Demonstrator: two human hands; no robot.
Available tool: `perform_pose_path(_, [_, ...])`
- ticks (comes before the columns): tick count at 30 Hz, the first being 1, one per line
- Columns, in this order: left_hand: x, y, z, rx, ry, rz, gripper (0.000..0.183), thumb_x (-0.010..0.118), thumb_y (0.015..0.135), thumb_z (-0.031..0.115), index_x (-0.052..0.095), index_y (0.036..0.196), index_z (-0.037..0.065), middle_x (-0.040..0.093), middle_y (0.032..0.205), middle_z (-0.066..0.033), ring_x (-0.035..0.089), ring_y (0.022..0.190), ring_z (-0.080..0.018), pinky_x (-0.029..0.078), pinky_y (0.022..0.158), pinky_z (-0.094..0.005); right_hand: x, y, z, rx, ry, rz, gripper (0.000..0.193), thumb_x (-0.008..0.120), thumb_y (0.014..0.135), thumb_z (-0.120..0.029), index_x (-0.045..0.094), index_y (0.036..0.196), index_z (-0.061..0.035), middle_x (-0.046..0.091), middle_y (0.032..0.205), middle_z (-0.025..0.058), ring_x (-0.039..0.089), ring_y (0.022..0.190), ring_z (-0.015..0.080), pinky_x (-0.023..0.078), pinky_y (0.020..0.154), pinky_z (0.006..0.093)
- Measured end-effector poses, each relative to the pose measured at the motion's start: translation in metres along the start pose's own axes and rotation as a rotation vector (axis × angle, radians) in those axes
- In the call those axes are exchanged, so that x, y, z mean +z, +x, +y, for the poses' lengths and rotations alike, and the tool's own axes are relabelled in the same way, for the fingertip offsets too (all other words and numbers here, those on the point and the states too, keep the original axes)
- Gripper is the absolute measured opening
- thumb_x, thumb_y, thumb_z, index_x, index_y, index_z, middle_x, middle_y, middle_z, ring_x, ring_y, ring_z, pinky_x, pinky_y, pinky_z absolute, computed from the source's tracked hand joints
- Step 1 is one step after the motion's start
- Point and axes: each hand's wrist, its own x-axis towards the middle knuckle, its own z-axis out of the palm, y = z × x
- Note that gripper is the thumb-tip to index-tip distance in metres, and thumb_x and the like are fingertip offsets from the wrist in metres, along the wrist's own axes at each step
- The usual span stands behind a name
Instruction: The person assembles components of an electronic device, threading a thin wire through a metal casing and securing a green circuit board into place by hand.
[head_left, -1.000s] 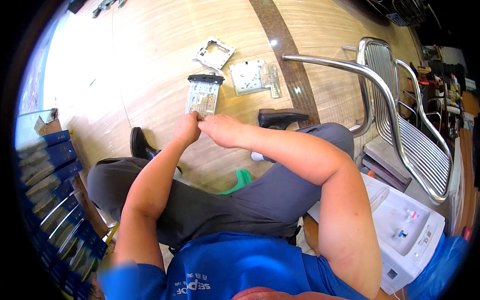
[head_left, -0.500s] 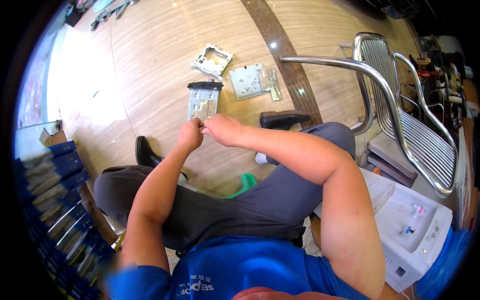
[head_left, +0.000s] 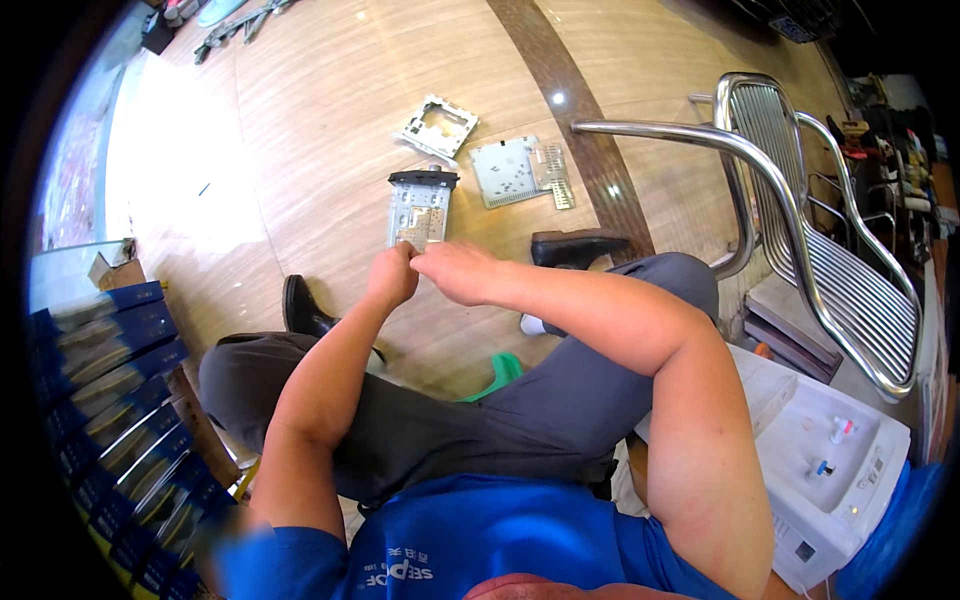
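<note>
A metal-cased car stereo [head_left: 420, 212] with a black front plate lies on the floor before me, its black end pointing away. My left hand [head_left: 393, 273] and my right hand [head_left: 462, 272] meet at its near end. Both have their fingers bent and pressed together. They cover the stereo's near edge, and whatever sits between the fingertips is hidden. Just beyond the stereo lies a pale metal frame [head_left: 412, 130] with a large square opening. To the right of it a flat silver cover plate [head_left: 502, 172] rests on the floor, with a perforated metal piece [head_left: 553, 172] at its right side.
A chrome bench [head_left: 765, 150] stands at the right. Near it are a white water dispenser [head_left: 800, 440] and blue plastic [head_left: 885, 530]. Stacked blue boxes [head_left: 135, 375] rise at the left. A green plastic stool [head_left: 500, 375] shows below my legs; black shoes [head_left: 575, 247] flank the work.
The whole view has shifted slightly, so everything sits a little further right and lower. My right hand has turned a little over the stereo's near end; the parts on the floor have not moved.
</note>
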Motion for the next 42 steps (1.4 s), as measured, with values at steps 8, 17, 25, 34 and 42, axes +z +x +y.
perform_pose_path(8, [0.005,0.006,-0.001,0.031,0.052,-0.006,0.016,0.062,0.082,0.019,0.066,0.089,0.005,0.067,0.089,-0.0227,0.064,0.087,-0.0399,0.051,0.077,-0.047,0.01,0.011,0.017,0.005,0.116,0.05,0.014,0.055,0.089,-0.019,0.062,0.089,-0.0063,0.064,0.082,0.0201,0.062,0.08,0.0391,0.049,0.071,0.0481])
perform_pose_path(17, [-0.003,-0.004,-0.001,0.053,0.046,-0.043,0.017,0.066,0.08,0.021,0.066,0.09,0.006,0.067,0.089,-0.021,0.065,0.087,-0.0377,0.052,0.076,-0.0459,0.003,0.005,0.007,-0.029,0.099,-0.045,0.016,0.057,0.089,-0.02,0.066,0.095,-0.0086,0.064,0.087,0.0183,0.062,0.085,0.0371,0.048,0.075,0.0476])
perform_pose_path(25, [0.0,-0.001,-0.003,0.06,0.046,-0.016,0.018,0.067,0.079,0.014,0.065,0.094,0.006,0.067,0.093,-0.0213,0.064,0.09,-0.0383,0.051,0.077,-0.046,0.001,0.011,0.012,0.032,0.22,-0.007,0.024,0.057,0.091,-0.029,0.066,0.093,-0.0072,0.065,0.085,0.0195,0.063,0.083,0.0373,0.049,0.074,0.0471])
perform_pose_path(34, [0.001,-0.001,-0.002,0.041,-0.054,-0.029,0.019,0.064,0.082,0.016,0.065,0.097,0.004,0.067,0.095,-0.0223,0.064,0.091,-0.039,0.051,0.079,-0.0464,-0.017,0.007,-0.003,0.163,0.013,-0.066,0.029,0.059,0.091,-0.033,0.065,0.087,-0.0049,0.066,0.082,0.0185,0.064,0.078,0.0376,0.05,0.07,0.0475])
perform_pose_path(42, [-0.003,-0.003,0.004,0.008,-0.008,-0.04,0.016,0.061,0.081,0.016,0.065,0.094,0.006,0.067,0.092,-0.0223,0.064,0.089,-0.0387,0.051,0.078,-0.0469,0.004,0.006,0.006,-0.025,-0.02,-0.062,0.015,0.052,0.09,-0.015,0.063,0.097,-0.0087,0.063,0.087,0.0176,0.062,0.085,0.037,0.049,0.072,0.0476])
